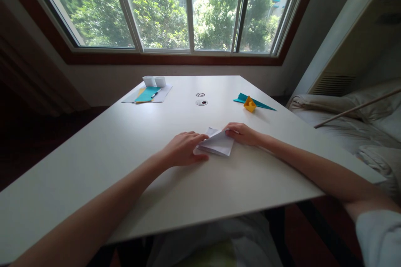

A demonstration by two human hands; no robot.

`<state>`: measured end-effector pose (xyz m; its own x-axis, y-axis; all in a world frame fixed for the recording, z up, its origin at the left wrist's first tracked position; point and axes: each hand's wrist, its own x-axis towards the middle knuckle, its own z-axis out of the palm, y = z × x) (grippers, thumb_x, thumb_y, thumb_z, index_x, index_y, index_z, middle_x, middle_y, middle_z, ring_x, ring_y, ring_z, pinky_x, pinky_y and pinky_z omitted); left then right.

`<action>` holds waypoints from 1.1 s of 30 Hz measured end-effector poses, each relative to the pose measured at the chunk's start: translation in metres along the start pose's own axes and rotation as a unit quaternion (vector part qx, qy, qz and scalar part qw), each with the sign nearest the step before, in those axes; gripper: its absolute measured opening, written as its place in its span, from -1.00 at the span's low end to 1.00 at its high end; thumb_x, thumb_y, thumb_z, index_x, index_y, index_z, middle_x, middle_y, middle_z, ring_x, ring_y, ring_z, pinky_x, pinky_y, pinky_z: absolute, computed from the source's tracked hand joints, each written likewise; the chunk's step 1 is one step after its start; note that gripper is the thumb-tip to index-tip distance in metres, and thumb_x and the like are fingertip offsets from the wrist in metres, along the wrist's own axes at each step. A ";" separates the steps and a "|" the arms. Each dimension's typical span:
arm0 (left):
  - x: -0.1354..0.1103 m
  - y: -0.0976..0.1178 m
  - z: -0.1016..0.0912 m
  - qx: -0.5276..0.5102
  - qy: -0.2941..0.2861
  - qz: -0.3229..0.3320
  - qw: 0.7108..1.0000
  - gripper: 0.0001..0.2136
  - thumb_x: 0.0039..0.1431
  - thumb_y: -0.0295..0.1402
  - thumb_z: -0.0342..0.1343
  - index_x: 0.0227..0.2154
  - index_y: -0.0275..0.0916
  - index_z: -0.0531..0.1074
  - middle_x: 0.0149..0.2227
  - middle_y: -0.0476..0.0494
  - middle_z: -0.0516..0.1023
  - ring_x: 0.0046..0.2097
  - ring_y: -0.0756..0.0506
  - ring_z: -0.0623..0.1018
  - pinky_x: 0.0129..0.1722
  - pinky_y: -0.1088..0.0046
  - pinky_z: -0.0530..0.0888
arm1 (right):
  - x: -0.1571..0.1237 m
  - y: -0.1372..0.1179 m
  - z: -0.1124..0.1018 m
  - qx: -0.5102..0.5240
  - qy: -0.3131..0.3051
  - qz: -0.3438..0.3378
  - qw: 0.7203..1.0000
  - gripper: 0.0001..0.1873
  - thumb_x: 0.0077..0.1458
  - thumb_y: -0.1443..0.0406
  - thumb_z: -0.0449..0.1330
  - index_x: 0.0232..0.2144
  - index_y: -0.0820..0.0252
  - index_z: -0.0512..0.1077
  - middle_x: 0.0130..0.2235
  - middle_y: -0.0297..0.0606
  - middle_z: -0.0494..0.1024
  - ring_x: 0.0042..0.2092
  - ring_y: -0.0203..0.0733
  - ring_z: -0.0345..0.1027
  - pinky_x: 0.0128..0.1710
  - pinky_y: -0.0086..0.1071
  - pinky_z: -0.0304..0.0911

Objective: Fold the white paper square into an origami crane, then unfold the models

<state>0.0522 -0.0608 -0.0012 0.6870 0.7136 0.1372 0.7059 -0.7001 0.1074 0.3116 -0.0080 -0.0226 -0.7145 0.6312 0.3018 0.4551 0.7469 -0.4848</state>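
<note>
A folded sheet of white paper lies on the table in front of me, with one layer partly raised. My left hand is at its left end, with the fingers on the paper's upper edge, the thumb low beside it, and the paper's left corner between them. At the upper right edge, my right hand pinches the paper between thumb and curled fingers. Beyond the right hand sit a yellow folded paper boat and a teal paper plane, the boat in front of the plane.
The white table reaches toward the window. At its far left, teal paper, yellow and white sheets lie stacked under a pen, beside two small white boxes. Two round discs are mid-table. A padded seat stands at right.
</note>
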 end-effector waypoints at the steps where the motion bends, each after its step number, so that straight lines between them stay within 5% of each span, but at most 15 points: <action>1: 0.000 0.001 0.002 -0.001 0.012 -0.008 1.000 -0.57 0.06 -0.13 0.04 -0.02 -0.16 0.28 -0.13 -0.19 0.49 -0.13 -0.20 0.47 -0.17 0.30 0.37 | 0.001 -0.002 0.000 0.013 0.008 0.018 1.000 -0.66 0.19 0.18 -0.08 -0.27 0.25 0.41 -0.30 -0.19 0.43 -0.28 -0.23 0.29 -0.26 -0.36 0.24; 10: 0.000 0.004 0.002 -0.049 0.130 -0.036 0.990 -0.78 0.20 -0.33 -0.14 -0.15 -0.18 0.34 -0.27 -0.13 0.50 -0.24 -0.10 0.47 -0.26 0.40 0.38 | 0.006 -0.010 0.005 0.137 0.052 0.101 0.984 -0.64 0.11 0.09 -0.02 -0.34 0.27 0.38 -0.25 -0.19 0.39 -0.34 -0.29 0.23 -0.37 -0.40 0.19; 15: 0.003 0.005 -0.001 -0.168 0.186 -0.109 0.962 -0.77 0.18 -0.25 -0.10 -0.30 -0.22 0.41 -0.43 -0.05 0.49 -0.43 -0.02 0.42 -0.38 0.48 0.35 | 0.003 -0.012 0.003 0.274 0.023 0.148 0.950 -0.47 0.05 -0.09 -0.05 -0.39 0.26 0.37 -0.46 -0.30 0.37 -0.44 -0.30 0.22 -0.44 -0.41 0.18; 20: 0.007 0.005 -0.002 -0.381 0.203 -0.178 0.884 -0.74 0.05 -0.18 0.04 -0.36 -0.29 0.43 -0.41 -0.07 0.50 -0.40 -0.03 0.42 -0.42 0.49 0.34 | 0.002 -0.012 -0.001 0.395 0.060 0.107 0.910 -0.53 -0.06 -0.02 0.16 -0.25 0.23 0.41 -0.28 -0.24 0.47 -0.23 -0.21 0.35 -0.18 -0.31 0.26; 24: 0.008 0.007 -0.004 -0.565 0.143 -0.192 0.789 -0.74 -0.04 -0.22 0.13 -0.35 -0.31 0.43 -0.40 -0.09 0.50 -0.43 0.01 0.41 -0.46 0.51 0.32 | 0.005 -0.020 -0.001 0.468 0.103 0.144 0.866 -0.60 -0.17 0.15 0.31 -0.24 0.17 0.42 -0.22 -0.25 0.50 -0.18 -0.18 0.38 -0.11 -0.26 0.27; 26: 0.008 0.007 -0.004 -0.588 0.115 -0.199 0.776 -0.76 -0.05 -0.26 0.13 -0.34 -0.31 0.41 -0.40 -0.10 0.49 -0.45 0.02 0.41 -0.48 0.51 0.32 | 0.007 -0.023 -0.001 0.509 0.110 0.160 0.839 -0.61 -0.18 0.17 0.31 -0.24 0.18 0.43 -0.22 -0.24 0.51 -0.17 -0.18 0.39 -0.11 -0.25 0.28; 29: 0.006 0.007 0.000 -0.499 0.106 -0.185 0.840 -0.76 -0.01 -0.29 0.08 -0.27 -0.30 0.37 -0.36 -0.13 0.50 -0.37 -0.04 0.46 -0.41 0.44 0.38 | 0.008 -0.024 0.000 0.506 0.104 0.191 0.835 -0.64 -0.20 0.23 0.33 -0.28 0.21 0.45 -0.23 -0.23 0.52 -0.20 -0.18 0.40 -0.13 -0.28 0.31; 31: 0.004 0.007 0.003 -0.345 0.151 -0.156 0.913 -0.71 -0.01 -0.33 0.08 -0.19 -0.27 0.31 -0.26 -0.16 0.49 -0.24 -0.12 0.47 -0.29 0.32 0.42 | 0.008 -0.023 -0.001 0.465 0.101 0.221 0.852 -0.69 -0.21 0.26 0.33 -0.33 0.24 0.46 -0.29 -0.24 0.54 -0.26 -0.20 0.41 -0.21 -0.33 0.34; 33: 0.002 0.009 0.006 -0.177 0.209 -0.109 0.956 -0.61 -0.03 -0.38 0.11 -0.09 -0.25 0.24 -0.12 -0.21 0.43 -0.08 -0.19 0.40 -0.15 0.21 0.40 | 0.007 -0.023 -0.002 0.410 0.093 0.255 0.871 -0.74 -0.20 0.28 0.31 -0.37 0.26 0.46 -0.33 -0.25 0.54 -0.33 -0.23 0.41 -0.33 -0.41 0.35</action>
<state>0.0610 -0.0650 -0.0054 0.3497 0.8233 0.4471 0.6711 -0.5532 0.4936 0.2967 -0.0203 -0.0078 -0.3969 0.9173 -0.0330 0.1013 0.0080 -0.9948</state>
